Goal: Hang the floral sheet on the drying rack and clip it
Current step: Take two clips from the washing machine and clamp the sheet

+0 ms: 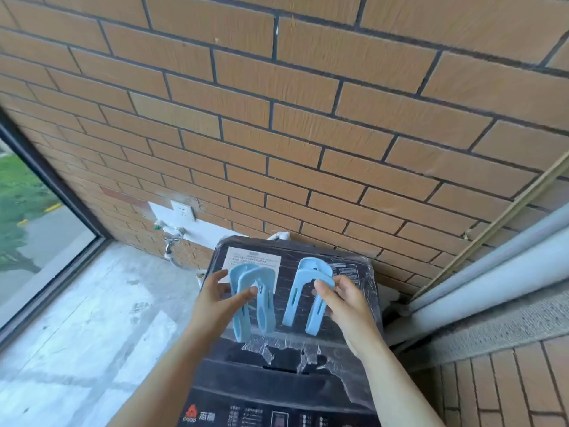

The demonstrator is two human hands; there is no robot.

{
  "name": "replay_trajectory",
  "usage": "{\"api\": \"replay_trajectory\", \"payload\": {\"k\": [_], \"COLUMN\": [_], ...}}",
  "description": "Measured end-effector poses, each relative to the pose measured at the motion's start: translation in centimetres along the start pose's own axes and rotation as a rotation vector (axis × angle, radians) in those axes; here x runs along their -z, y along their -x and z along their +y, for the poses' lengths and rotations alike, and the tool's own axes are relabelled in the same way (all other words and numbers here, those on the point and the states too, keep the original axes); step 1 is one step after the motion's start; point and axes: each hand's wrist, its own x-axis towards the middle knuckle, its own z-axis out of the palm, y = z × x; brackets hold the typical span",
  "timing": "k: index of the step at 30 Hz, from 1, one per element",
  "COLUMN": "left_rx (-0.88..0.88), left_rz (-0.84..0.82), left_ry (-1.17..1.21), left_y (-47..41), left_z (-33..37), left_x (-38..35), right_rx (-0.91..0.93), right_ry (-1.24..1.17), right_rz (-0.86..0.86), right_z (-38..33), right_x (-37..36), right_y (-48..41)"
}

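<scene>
Head view, looking down over a dark top-loading washing machine [277, 383] against a tan brick wall [308, 118]. Both bare hands are raised above the machine's lid, each with one large light-blue clothes clip.

Left hand [215, 303]: thumb and fingers closed around the left clip [257, 298], thumb pressed across its front face, fingers behind. The clip hangs with its prongs pointing down, rounded end up.

Right hand [348, 300]: fingers pinched on the right clip [308, 292] along its right prong, rounded end up, prongs down toward the lid. The two clips sit near each other, not touching.

Machine lid is wrapped in clear plastic film, torn and ragged at the front edge. A white instruction label [251, 261] is stuck at the lid's back left. Control panel with a red logo at the bottom of the frame.

Behind the machine on the wall: a white socket [183, 210] and a water tap [171, 232] below it. Window [37, 211] at left, with greenery outside. Grey pipes [492, 272] run diagonally at right.

The floral sheet and the drying rack are both out of frame.
</scene>
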Motion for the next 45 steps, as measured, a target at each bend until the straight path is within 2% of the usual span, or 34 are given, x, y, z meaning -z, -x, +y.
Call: {"api": "replay_trajectory", "payload": {"k": [5,9,18,24,31,39,45], "left_rx": [-0.077,-0.105,-0.116,-0.121,-0.124,-0.163,-0.248], "left_rz": [0.156,0.366,0.746,1.015,1.321,1.517,1.581], "left_ry": [0.057,0.132,0.273,0.368,0.454,0.444,0.429], "left_y": [4.3,9.2,21.4,31.6,46.6,60.5,65.9], "left_z": [0.9,0.3,-4.2,-8.1,-14.3,-18.5,-19.5], "left_x": [1.6,3.0,9.3,15.0,21.1,27.8,35.4], "right_rx": [0.118,0.216,0.36,0.37,0.405,0.515,0.594], "right_ry": [-0.022,-0.028,0.066,0.064,0.079,0.052,0.01], "right_rz": [-0.161,-0.299,-0.705,-0.948,-1.259,-1.43,-1.535], "right_z": [-3.2,-5.1,-7.9,-8.2,-6.9,-5.5,-9.2], "right_x": [-0.6,-2.4,-12.8,-22.6,-33.2,-42.0,-49.2], "right_y": [-0.2,0.1,6.7,15.3,29.7,45.1,52.1]}}
